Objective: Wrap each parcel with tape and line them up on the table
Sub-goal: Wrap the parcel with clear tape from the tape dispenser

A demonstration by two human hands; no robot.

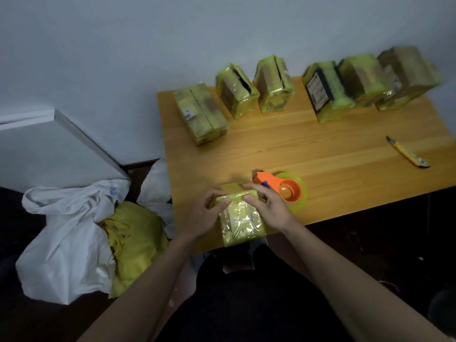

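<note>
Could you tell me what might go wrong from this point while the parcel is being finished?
1. The parcel overhangs the near edge of the table and could tip off if the left hand and right hand let go.
2. The knife shows its blade tip; a reach that way risks a cut.
3. The tape dispenser touches the right hand and may get knocked.
</note>
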